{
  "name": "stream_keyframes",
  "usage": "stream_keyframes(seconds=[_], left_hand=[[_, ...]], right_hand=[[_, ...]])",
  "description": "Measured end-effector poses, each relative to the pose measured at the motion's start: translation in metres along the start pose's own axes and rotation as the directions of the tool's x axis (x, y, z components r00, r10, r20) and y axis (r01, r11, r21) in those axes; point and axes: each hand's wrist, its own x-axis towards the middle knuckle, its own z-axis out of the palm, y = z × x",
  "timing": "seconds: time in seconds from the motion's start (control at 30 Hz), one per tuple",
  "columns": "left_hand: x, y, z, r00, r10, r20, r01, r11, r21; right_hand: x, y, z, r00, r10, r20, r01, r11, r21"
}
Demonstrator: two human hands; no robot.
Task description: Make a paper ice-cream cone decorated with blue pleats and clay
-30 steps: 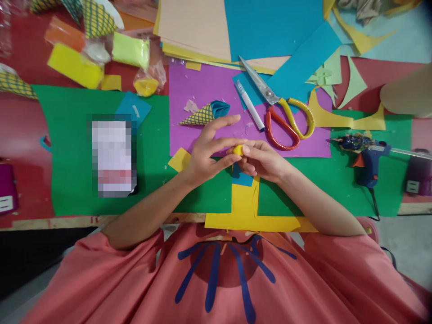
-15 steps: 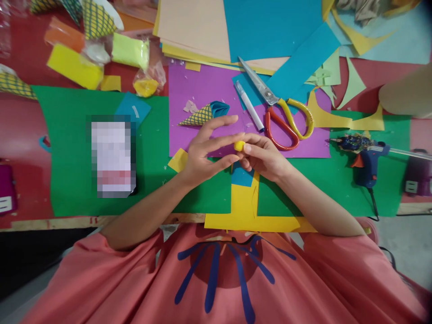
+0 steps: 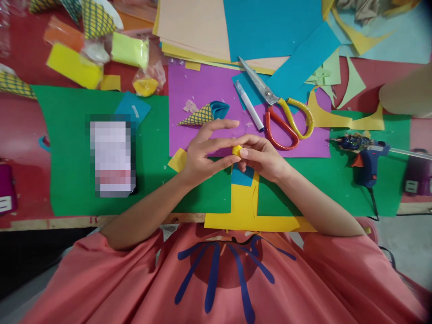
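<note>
Now my right hand [image 3: 261, 156] pinches the small yellow clay-like lump [image 3: 236, 150] slightly nearer me, by the purple paper sheet's [image 3: 181, 140] front edge; my left hand [image 3: 203, 155] spreads wide, shaping seemingly ongoing.

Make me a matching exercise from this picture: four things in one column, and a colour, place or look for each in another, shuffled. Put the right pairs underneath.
Things
1. Small yellow lump
2. Scissors
3. Cone nearest the hands
4. Glue gun

Descriptions
A. Grid-patterned, with blue paper at its wide end
B. Mostly dark blue, with a red-orange trigger
C. At the fingers of the right hand, close to the left hand
D. One red handle loop, one yellow

Pairs: 1-C, 2-D, 3-A, 4-B
</note>
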Motion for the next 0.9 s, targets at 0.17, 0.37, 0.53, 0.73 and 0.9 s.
stream_keyframes(seconds=[0.17,0.37,0.53,0.73,0.9], left_hand=[[-0.0008,-0.0011,-0.0001,1.000,-0.029,0.008,0.029,0.999,-0.045],[-0.0033,-0.0047,-0.0004,0.999,-0.043,-0.028,0.041,0.997,-0.068],[-0.0035,-0.0015,-0.0008,0.991,-0.133,0.021,0.134,0.989,-0.066],[-0.0018,-0.0043,-0.0001,0.995,-0.101,-0.028,0.097,0.988,-0.118],[-0.0010,-0.0075,-0.0006,0.998,-0.059,-0.023,0.056,0.992,-0.110]], right_hand=[[0.0003,0.0010,-0.0017,0.997,0.013,0.082,-0.014,1.000,0.013],[-0.0009,-0.0026,0.0016,0.996,0.073,0.050,-0.074,0.997,0.009],[0.0000,-0.0019,0.0010,0.998,0.051,0.032,-0.052,0.998,0.021],[-0.0004,-0.0017,-0.0004,0.992,0.079,0.097,-0.082,0.996,0.034],[-0.0005,-0.0013,0.0006,0.998,0.021,0.052,-0.022,1.000,0.018]])
